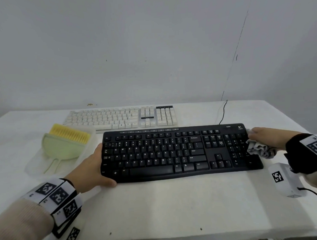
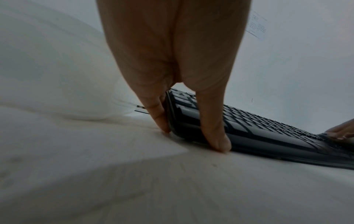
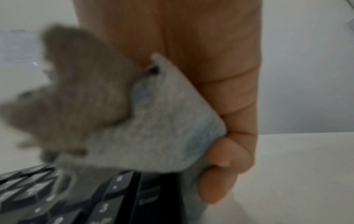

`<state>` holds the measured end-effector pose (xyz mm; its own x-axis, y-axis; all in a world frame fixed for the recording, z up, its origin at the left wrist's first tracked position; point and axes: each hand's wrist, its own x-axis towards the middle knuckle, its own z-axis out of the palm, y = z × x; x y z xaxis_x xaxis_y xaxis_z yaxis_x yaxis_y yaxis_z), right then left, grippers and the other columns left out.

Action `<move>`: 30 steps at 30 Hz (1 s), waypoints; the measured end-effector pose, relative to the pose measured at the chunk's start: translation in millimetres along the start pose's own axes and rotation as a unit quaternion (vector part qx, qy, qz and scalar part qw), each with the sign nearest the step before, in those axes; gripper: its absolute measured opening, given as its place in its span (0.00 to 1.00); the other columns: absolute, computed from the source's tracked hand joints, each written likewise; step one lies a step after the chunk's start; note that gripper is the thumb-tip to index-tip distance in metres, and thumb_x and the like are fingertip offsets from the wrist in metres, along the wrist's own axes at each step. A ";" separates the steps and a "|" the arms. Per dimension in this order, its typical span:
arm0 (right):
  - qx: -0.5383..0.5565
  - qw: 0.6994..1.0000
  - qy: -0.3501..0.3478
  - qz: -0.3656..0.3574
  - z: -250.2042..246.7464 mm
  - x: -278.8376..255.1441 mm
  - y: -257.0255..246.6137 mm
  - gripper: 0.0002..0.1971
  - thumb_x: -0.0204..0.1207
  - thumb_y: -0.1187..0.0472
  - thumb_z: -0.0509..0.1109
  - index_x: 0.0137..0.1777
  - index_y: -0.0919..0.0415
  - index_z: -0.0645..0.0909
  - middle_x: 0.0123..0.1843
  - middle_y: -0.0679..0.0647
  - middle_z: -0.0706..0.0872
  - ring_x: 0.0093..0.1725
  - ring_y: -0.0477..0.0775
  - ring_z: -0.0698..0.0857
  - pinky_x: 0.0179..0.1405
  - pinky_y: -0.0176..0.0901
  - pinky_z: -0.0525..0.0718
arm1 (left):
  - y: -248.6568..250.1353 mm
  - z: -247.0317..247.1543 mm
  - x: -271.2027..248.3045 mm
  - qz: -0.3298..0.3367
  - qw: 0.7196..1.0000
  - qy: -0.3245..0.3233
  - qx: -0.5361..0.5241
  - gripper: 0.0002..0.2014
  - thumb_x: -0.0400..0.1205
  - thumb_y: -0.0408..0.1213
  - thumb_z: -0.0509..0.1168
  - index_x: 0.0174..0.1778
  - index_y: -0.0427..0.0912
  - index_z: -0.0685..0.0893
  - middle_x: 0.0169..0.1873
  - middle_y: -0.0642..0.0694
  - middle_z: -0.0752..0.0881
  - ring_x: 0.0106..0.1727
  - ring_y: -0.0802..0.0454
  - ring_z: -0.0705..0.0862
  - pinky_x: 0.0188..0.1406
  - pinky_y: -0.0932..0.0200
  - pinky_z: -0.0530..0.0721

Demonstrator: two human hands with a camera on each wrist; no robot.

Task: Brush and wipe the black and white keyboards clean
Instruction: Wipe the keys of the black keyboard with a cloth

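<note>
The black keyboard (image 1: 180, 152) lies flat on the white table (image 1: 157, 206), stretched between the two hands. The left hand (image 1: 92, 168) grips its left end — thumb along the near corner, fingers (image 2: 157, 109) down the end edge with their tips on the table, as the left wrist view shows. The right hand (image 1: 268, 137) rests at the opposite end, over the number pad, its fingers curled round a bunched grey cloth (image 1: 259, 149) that touches the keys there; in the right wrist view the cloth (image 3: 153, 128) spills out of the hand (image 3: 191, 60) above the number keys of the keyboard (image 3: 76, 200), though that view is blurred.

Beyond both hands, just behind the black one and almost touching its far edge, sits the white keyboard (image 1: 120, 117), parallel to it. Beyond and outward of the left hand, a pale green brush (image 1: 65, 144) with yellow bristles lies in a translucent dustpan (image 1: 37, 165). A thin black cable (image 1: 224, 112) runs off the table's far side — beyond the right hand, toward the wall.
</note>
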<state>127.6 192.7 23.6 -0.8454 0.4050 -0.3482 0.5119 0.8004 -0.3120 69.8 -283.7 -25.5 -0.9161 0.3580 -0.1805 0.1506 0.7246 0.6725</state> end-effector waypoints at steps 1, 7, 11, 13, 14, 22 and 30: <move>-0.009 1.000 -0.007 0.002 -0.9 -3.4 2.8 0.14 0.86 0.56 0.54 0.38 0.57 0.72 0.44 0.58 0.82 0.45 0.56 0.79 0.37 0.41 0.73 | -0.2 0.0 0.6 -0.001 1.000 -0.001 0.000 0.56 0.60 0.32 0.83 0.77 0.54 0.55 0.55 0.58 0.81 0.55 0.63 0.79 0.45 0.72 0.74; -0.141 0.987 -0.075 0.026 -9.7 -25.6 2.7 0.16 0.86 0.46 0.52 0.52 0.53 0.78 0.50 0.48 0.85 0.52 0.49 0.82 0.54 0.40 0.72 | -1.1 -0.4 0.9 0.005 1.000 -0.007 -0.002 0.54 0.60 0.32 0.83 0.76 0.55 0.57 0.55 0.56 0.82 0.57 0.61 0.80 0.48 0.68 0.75; -0.184 0.979 -0.078 0.029 -9.5 -33.2 -0.7 0.19 0.85 0.44 0.51 0.55 0.54 0.80 0.52 0.47 0.85 0.53 0.47 0.82 0.55 0.39 0.72 | -2.9 -2.0 3.8 0.014 1.000 -0.018 0.002 0.49 0.60 0.32 0.83 0.71 0.54 0.63 0.55 0.57 0.82 0.56 0.63 0.80 0.47 0.70 0.76; -0.187 0.979 -0.076 0.026 -8.3 -35.7 -1.6 0.19 0.85 0.43 0.50 0.53 0.52 0.79 0.52 0.47 0.85 0.53 0.47 0.82 0.57 0.39 0.72 | -4.5 -2.9 5.7 0.014 1.000 -0.024 -0.002 0.47 0.59 0.31 0.83 0.70 0.53 0.65 0.54 0.57 0.83 0.55 0.63 0.81 0.48 0.69 0.77; -0.187 0.979 -0.074 0.026 -7.8 -36.7 -2.0 0.19 0.85 0.43 0.50 0.51 0.51 0.79 0.51 0.46 0.85 0.53 0.46 0.82 0.56 0.39 0.72 | -4.9 -3.5 5.8 0.012 1.000 -0.025 -0.007 0.47 0.59 0.30 0.83 0.70 0.54 0.66 0.53 0.56 0.84 0.55 0.63 0.82 0.47 0.69 0.77; -0.176 0.982 -0.066 0.033 -3.0 -35.6 -4.4 0.18 0.86 0.47 0.53 0.49 0.56 0.81 0.46 0.48 0.84 0.48 0.48 0.81 0.54 0.39 0.73 | -5.4 -10.4 15.9 -0.005 0.997 -0.058 0.042 0.48 0.55 0.38 0.85 0.70 0.53 0.69 0.55 0.57 0.84 0.57 0.58 0.82 0.57 0.60 0.79; -0.193 0.978 -0.064 0.033 1.1 -32.4 -6.7 0.16 0.86 0.49 0.53 0.49 0.54 0.79 0.51 0.50 0.83 0.51 0.49 0.80 0.56 0.40 0.72 | -1.2 -20.0 21.8 -0.038 0.989 -0.105 0.098 0.55 0.42 0.58 0.80 0.68 0.54 0.70 0.53 0.55 0.86 0.55 0.54 0.84 0.57 0.50 0.85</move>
<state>151.7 173.7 36.0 -0.7734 0.4229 -0.4723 0.4482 0.8916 0.0643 42.2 -288.6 -15.8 -0.8331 0.3979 -0.3842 0.1721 0.8466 0.5037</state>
